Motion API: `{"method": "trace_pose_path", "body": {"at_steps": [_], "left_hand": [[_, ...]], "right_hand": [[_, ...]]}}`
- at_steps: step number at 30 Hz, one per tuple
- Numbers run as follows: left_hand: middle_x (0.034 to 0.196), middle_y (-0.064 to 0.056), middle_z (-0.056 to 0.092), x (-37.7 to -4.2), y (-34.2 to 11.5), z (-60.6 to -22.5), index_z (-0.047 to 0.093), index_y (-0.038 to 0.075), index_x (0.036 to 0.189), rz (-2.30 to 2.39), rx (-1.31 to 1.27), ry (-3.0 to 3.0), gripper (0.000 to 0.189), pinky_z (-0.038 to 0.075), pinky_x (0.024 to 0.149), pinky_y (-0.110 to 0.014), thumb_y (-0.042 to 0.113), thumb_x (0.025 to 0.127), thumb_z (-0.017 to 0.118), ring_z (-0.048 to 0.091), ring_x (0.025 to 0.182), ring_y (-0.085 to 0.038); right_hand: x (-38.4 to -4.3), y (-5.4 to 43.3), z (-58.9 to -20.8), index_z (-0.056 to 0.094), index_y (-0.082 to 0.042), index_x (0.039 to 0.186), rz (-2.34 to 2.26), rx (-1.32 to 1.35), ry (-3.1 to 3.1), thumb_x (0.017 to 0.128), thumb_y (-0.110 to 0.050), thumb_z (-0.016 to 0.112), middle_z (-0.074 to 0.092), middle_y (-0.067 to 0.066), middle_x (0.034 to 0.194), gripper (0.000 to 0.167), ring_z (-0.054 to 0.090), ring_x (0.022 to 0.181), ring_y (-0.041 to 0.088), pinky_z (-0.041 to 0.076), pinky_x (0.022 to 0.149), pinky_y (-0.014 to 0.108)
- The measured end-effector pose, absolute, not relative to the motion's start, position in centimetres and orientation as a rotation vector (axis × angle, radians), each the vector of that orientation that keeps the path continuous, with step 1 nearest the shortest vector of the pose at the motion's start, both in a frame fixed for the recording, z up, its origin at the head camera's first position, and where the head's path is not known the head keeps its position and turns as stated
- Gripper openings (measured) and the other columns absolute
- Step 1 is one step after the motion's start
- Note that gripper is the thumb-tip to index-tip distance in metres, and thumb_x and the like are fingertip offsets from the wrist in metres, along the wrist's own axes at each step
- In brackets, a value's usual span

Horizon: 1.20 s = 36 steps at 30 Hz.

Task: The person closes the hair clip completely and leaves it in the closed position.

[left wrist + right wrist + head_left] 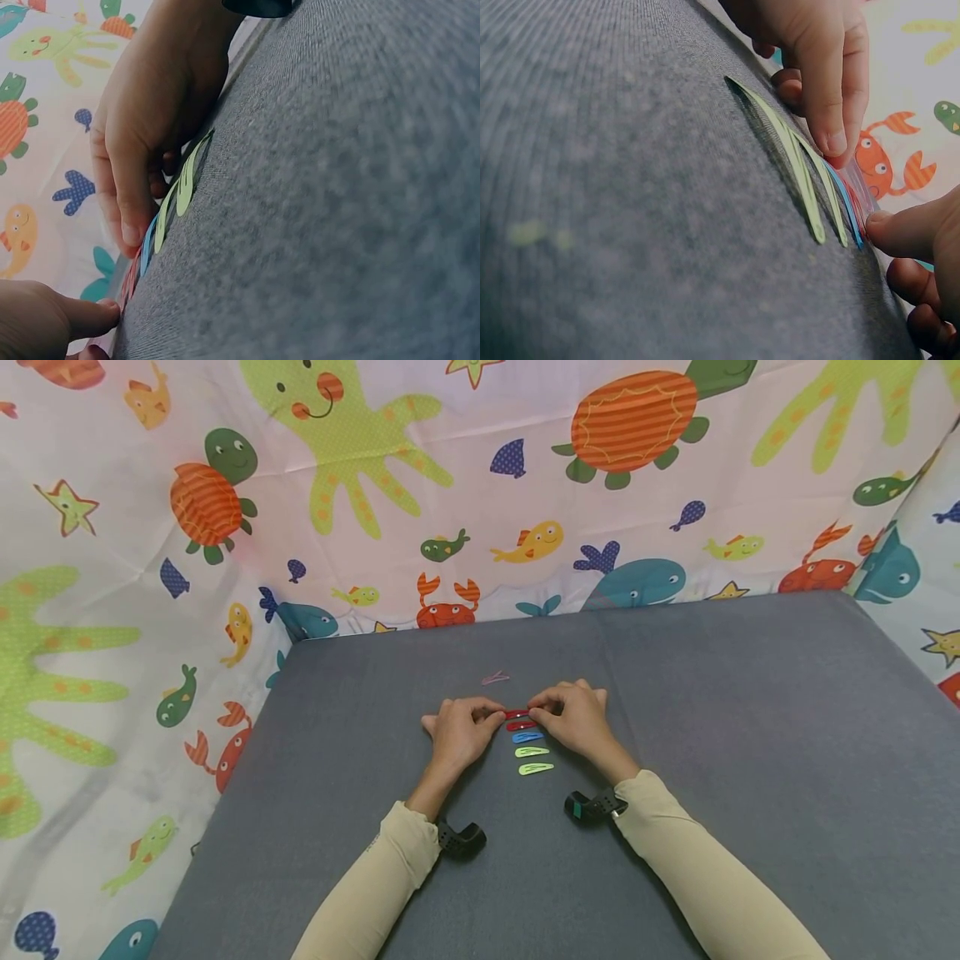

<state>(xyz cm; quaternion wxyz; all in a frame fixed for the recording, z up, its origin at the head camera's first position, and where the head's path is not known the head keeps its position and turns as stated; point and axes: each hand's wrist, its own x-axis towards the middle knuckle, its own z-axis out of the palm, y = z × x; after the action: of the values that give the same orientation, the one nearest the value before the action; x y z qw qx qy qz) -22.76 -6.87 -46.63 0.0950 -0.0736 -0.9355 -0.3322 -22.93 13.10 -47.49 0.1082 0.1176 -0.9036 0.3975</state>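
My left hand (459,731) and right hand (573,717) hold a red snap hair clip (517,715) by its two ends, low over the grey cloth. Just below it lies a second red hair clip (521,726), followed by a blue hair clip (527,737) and two yellow-green hair clips (532,752). Together they form a column, each lying sideways. Beyond the hands is a pink hair clip (495,677), set apart and at a slant. In the right wrist view, the fingertips hide part of the held clip.
A grey cloth-covered table (337,860) spreads under both arms. Behind and at the sides hangs a white curtain (420,443) printed with sea animals. Dark wrist cameras sit on the left wrist (461,841) and right wrist (592,807).
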Motion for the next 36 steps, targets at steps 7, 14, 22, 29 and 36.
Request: {"method": "trace_pose_path", "body": {"at_steps": [7,14,22,29,36], "left_hand": [[0.063,0.003,0.066,-23.1,-7.2,-46.3,0.083,0.025,0.092,-1.062,-0.191,-2.767,0.008,0.022,0.078,-0.048,0.030,0.091,0.077,0.056,0.065,-0.014],[0.069,0.002,0.069,-23.2,-7.4,-45.8,0.082,0.025,0.094,-1.076,-0.101,-2.801,0.009,0.024,0.082,-0.050,0.031,0.092,0.076,0.059,0.069,-0.016],[0.070,0.002,0.068,-23.5,-7.8,-46.0,0.082,0.023,0.093,-1.061,-0.079,-2.783,0.008,0.025,0.083,-0.051,0.029,0.091,0.077,0.059,0.071,-0.018],[0.075,0.001,0.073,-23.8,-8.2,-46.1,0.082,0.022,0.092,-1.062,-0.064,-2.766,0.008,0.026,0.085,-0.052,0.028,0.090,0.078,0.064,0.075,-0.020],[0.077,0.000,0.074,-24.2,-8.6,-45.8,0.082,0.020,0.092,-1.076,-0.055,-2.759,0.008,0.026,0.086,-0.053,0.027,0.090,0.078,0.065,0.077,-0.022]], "right_hand": [[-22.9,13.2,-47.4,0.082,-0.014,0.095,1.190,0.360,-2.648,0.087,-0.020,0.081,0.069,0.003,0.077,0.011,0.045,0.077,0.019,0.022,0.082,0.047],[-23.1,13.4,-47.4,0.082,-0.015,0.095,1.223,0.379,-2.641,0.086,-0.020,0.082,0.070,0.003,0.079,0.011,0.047,0.078,0.021,0.022,0.083,0.048],[-23.1,13.5,-47.1,0.082,-0.015,0.097,1.249,0.365,-2.679,0.086,-0.021,0.082,0.072,0.003,0.082,0.012,0.050,0.081,0.022,0.021,0.082,0.046],[-23.6,13.5,-46.9,0.082,-0.015,0.097,1.277,0.347,-2.672,0.087,-0.020,0.081,0.072,0.004,0.084,0.011,0.060,0.082,0.023,0.022,0.082,0.043],[-24.2,13.5,-46.9,0.082,-0.016,0.095,1.263,0.317,-2.671,0.087,-0.021,0.082,0.072,0.004,0.083,0.010,0.063,0.078,0.020,0.023,0.082,0.041]]}}
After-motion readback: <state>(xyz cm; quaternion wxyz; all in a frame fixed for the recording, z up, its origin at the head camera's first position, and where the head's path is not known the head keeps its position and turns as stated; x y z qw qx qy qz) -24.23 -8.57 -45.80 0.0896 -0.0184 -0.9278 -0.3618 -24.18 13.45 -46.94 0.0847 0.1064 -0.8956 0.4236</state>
